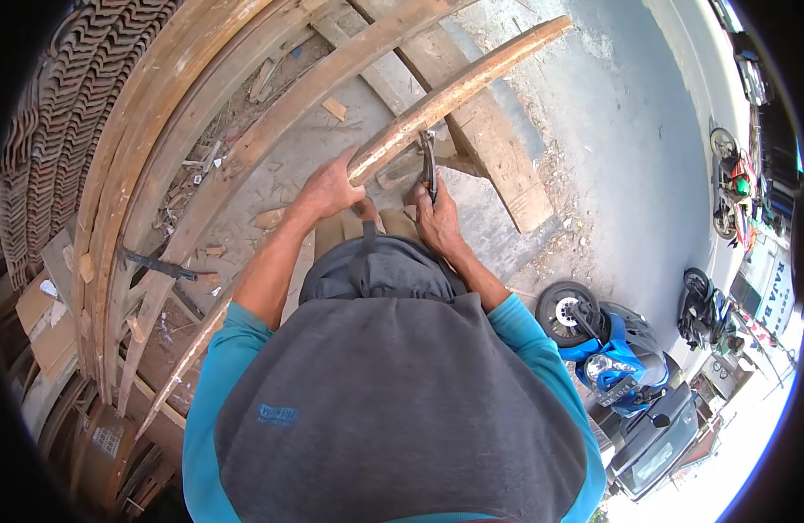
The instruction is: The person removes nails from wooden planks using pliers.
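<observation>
My left hand (pixel 334 185) is closed around a long, narrow wooden beam (pixel 463 87), its fingers on the near side edge. The beam slants up to the right, with a pale, rough, chipped edge. In my right hand (pixel 437 213) is a hammer (pixel 430 161), gripped by its dark handle. Its metal head is just below the beam's edge; whether it touches the wood I cannot tell. A wide plank (pixel 498 144) lies on the ground beyond, passing under the beam.
Several long timbers (pixel 193 105) lean at the left, beside stacked roof tiles (pixel 79 96). A dark saw-like tool (pixel 162 266) rests across them. Wood scraps (pixel 335 109) litter the ground. A blue motorcycle (pixel 615 357) stands close at the right, near the road (pixel 628 148).
</observation>
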The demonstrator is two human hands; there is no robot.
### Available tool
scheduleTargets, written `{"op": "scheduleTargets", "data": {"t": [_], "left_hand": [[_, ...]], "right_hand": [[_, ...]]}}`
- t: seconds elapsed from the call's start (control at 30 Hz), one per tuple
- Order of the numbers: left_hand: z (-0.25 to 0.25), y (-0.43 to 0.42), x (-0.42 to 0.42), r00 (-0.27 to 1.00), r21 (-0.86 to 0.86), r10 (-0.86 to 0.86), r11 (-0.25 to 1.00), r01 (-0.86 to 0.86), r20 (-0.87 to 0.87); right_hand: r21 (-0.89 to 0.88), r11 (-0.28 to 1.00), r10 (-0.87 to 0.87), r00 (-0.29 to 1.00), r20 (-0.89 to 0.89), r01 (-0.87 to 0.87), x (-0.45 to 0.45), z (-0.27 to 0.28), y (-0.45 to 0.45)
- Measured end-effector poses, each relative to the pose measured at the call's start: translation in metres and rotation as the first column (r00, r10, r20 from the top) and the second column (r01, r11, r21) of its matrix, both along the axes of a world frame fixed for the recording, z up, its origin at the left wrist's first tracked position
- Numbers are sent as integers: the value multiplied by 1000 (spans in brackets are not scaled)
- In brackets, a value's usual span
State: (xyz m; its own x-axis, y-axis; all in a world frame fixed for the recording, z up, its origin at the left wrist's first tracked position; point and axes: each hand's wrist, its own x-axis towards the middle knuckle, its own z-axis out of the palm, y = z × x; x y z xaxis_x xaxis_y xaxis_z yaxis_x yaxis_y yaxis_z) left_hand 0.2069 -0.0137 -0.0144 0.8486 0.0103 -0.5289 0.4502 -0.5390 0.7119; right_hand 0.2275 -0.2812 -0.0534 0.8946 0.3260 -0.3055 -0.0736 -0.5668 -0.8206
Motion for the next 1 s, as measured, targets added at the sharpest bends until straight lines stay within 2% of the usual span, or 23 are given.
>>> {"op": "scheduleTargets", "data": {"t": [0.03, 0.07, 0.1, 0.13, 0.2, 0.37, 0.53, 0.6, 0.67, 0.77, 0.87, 0.93, 1.0], "left_hand": [[2, -4, -2, 1000, -2, 5, 1000, -5, 4], [5, -10, -4, 1000, 100, 9, 995, -11, 20], [8, -16, -7, 999, 200, 12, 980, -18, 33], [6, -20, -10, 999, 196, 14, 980, -20, 33], [1, -26, -14, 993, 289, -17, 957, -17, 113], [10, -39, -18, 988, 379, -25, 925, -36, 155], [11, -46, -21, 984, 452, -39, 891, -46, 177], [12, -48, -20, 986, 486, -46, 873, -37, 158], [14, -50, -21, 989, 498, -41, 866, -36, 143], [12, -50, -23, 987, 515, -55, 857, -32, 153], [6, -46, -22, 984, 499, -63, 866, -28, 165], [6, -41, -19, 986, 476, -72, 879, -7, 147], [14, -33, -9, 1000, 352, -27, 936, 25, 1]], "right_hand": [[13, 1000, 7, 980, -198, -4, 5, 23, -5], [10, 1000, 10, 981, -195, -9, 13, 41, -11], [154, 984, -35, 943, -332, 91, 21, 55, -20], [277, 938, -58, 882, -468, 209, 30, 69, -28], [286, 941, -9, 857, -516, 182, 57, 101, -41], [197, 978, 87, 739, -668, 63, 119, 130, -59], [193, 980, 174, 666, -726, -46, 156, 128, -67], [202, 970, 241, 596, -766, -132, 170, 124, -70], [187, 975, 223, 588, -777, -122, 176, 127, -70], [223, 965, 138, 453, -881, 141, 171, 133, -66], [195, 969, 68, 591, -804, 152, 130, 124, -46], [228, 948, -16, 746, -666, 224, 91, 105, -25], [225, 929, -140, 841, -523, 294, 60, 68, -5]]}}
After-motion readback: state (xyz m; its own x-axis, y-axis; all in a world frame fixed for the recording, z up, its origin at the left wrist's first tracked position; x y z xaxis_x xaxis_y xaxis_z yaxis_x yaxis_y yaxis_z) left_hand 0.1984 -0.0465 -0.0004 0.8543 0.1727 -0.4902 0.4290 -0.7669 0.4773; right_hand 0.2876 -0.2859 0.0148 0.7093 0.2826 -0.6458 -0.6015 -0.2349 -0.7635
